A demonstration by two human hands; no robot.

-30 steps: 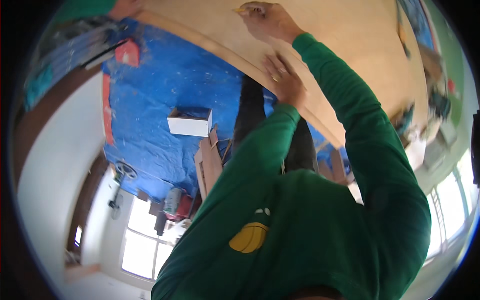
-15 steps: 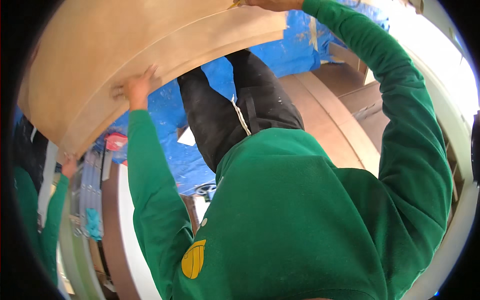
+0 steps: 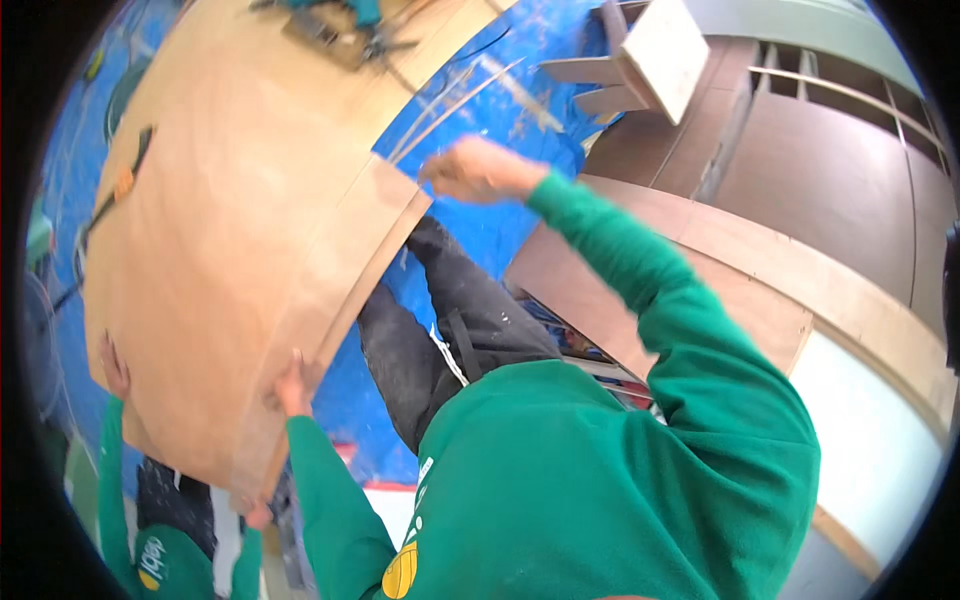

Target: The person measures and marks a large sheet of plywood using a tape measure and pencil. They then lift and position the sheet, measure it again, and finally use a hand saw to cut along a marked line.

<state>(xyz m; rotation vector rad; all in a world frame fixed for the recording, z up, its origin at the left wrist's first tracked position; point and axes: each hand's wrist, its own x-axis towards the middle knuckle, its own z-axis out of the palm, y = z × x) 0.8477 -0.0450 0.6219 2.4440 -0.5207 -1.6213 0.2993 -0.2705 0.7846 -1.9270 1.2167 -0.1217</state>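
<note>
A broad light-wood panel (image 3: 220, 220) lies in front of me, with a narrow strip (image 3: 345, 330) along its near right edge. My left hand (image 3: 292, 388) rests on the panel near that edge, thumb and fingers spread apart. Just off the panel's right corner, my right hand (image 3: 482, 170) is raised with its fingers curled together; motion blurs it, and I cannot make out what it may hold. At the lower left, another person in a green top has one hand (image 3: 115, 368) on the panel's left side and another hand (image 3: 257, 513) at its near corner.
A teal power tool (image 3: 362, 12) sits on the panel's far end. A black and orange clamp (image 3: 122, 186) lies at its left edge. Blue sheeting (image 3: 495, 240) covers the floor, with thin wood strips on it. Brown cabinet panels (image 3: 810, 170) and a white panel (image 3: 860, 420) stand right.
The view has shifted, showing more of the panel and the other person. My right hand has come off the panel's far edge to its right corner. My left hand stays on the panel.
</note>
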